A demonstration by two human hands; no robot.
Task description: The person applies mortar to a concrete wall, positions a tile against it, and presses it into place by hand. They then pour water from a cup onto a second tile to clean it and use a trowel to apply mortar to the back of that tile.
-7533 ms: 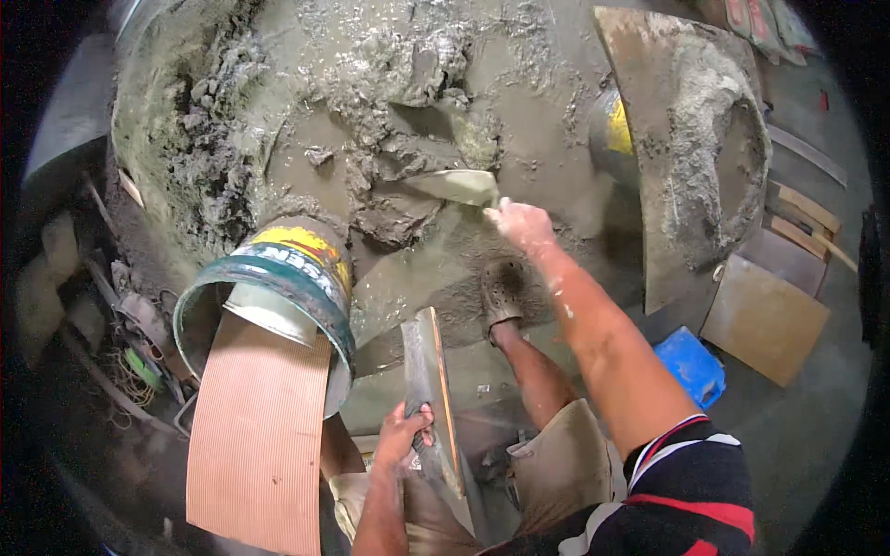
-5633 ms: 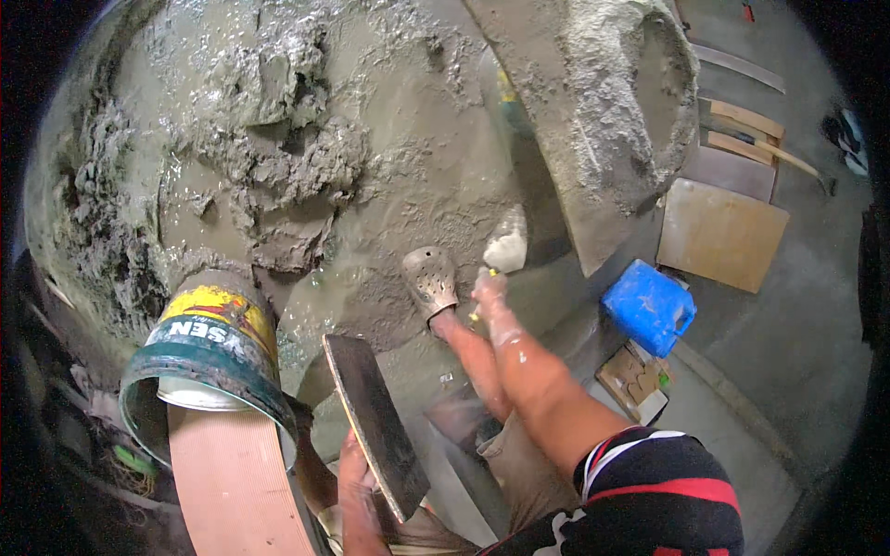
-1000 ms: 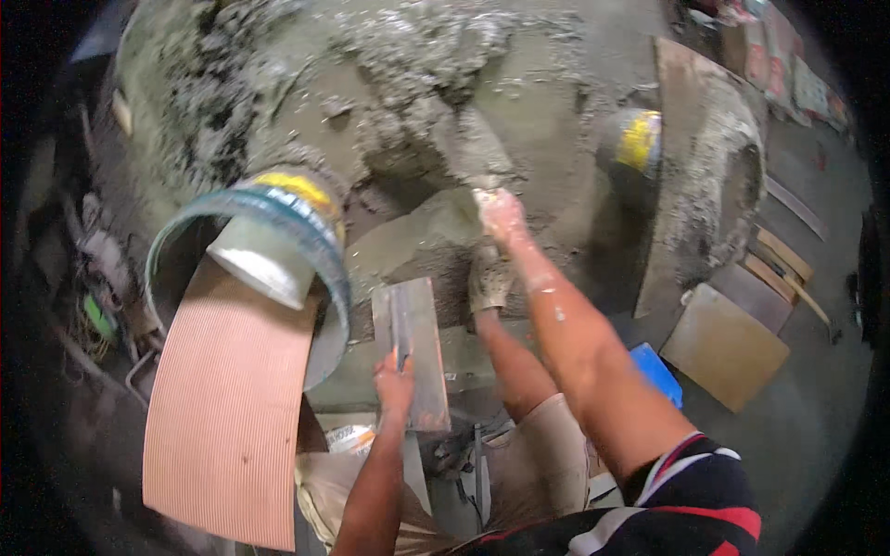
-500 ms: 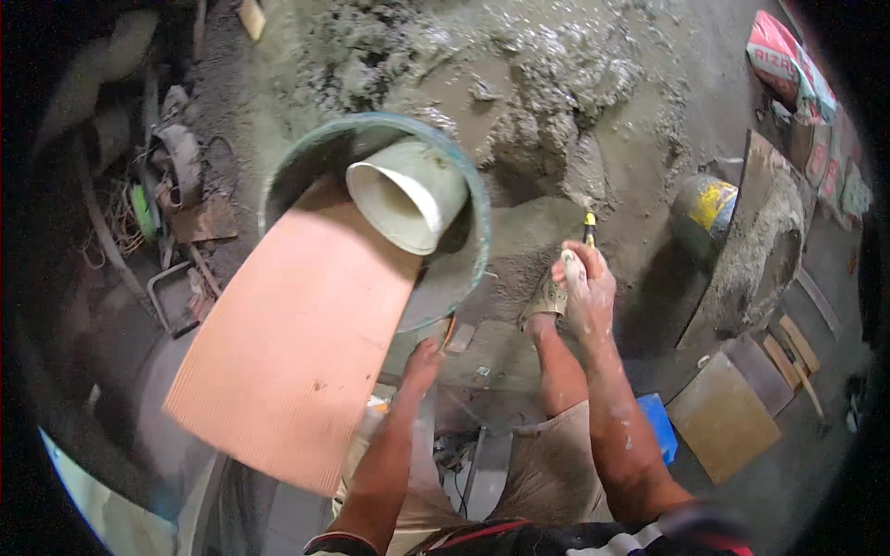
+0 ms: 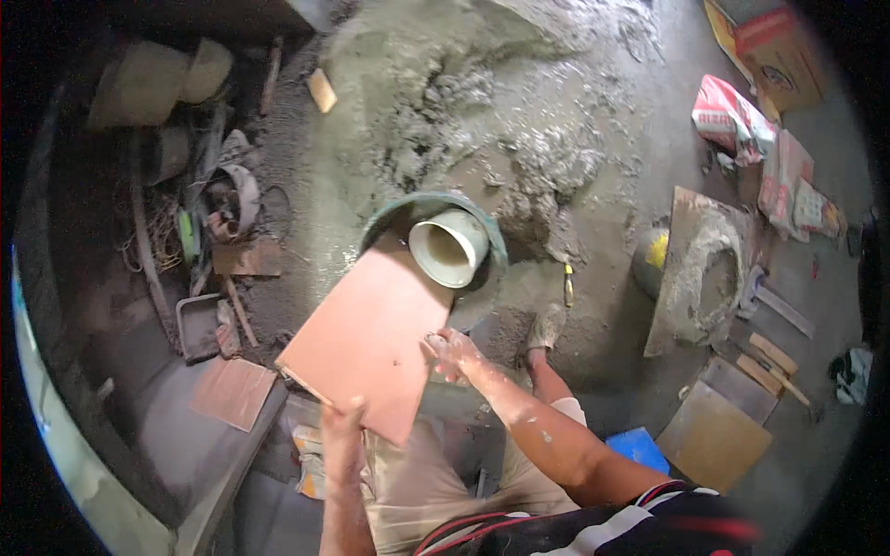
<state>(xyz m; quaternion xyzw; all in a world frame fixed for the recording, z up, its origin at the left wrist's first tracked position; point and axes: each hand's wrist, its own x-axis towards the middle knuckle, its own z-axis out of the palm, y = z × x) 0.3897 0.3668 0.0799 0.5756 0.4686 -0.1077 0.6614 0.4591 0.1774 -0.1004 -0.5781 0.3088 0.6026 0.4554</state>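
A large salmon-coloured ridged tile (image 5: 371, 338) leans from the round tub (image 5: 385, 215) toward me, its far end on the tub. My left hand (image 5: 343, 431) grips the tile's near edge, thumb on top and the other fingers hidden beneath. Beside the tile's right edge is my right hand (image 5: 454, 357), fingers apart and holding nothing; whether it touches the edge I cannot tell. Inside the tub a pale bucket (image 5: 452, 250) lies tilted with its mouth toward me. To the right, a tool's yellow and black handle (image 5: 568, 285) sticks out of the wet mortar.
Wet grey mortar (image 5: 519, 120) spreads beyond the tub. A mortar-smeared board (image 5: 672, 269) leans by a rounded container (image 5: 649, 259) on the right. Flat tiles (image 5: 718, 426) and a blue object (image 5: 637, 451) lie near right. Left are a dustpan-like tray (image 5: 197, 329) and a small tile (image 5: 234, 393).
My right hand has let go of the yellow and black handle and moved left to the tile's edge. My left hand has come round to the tile's near edge. The view has shifted.
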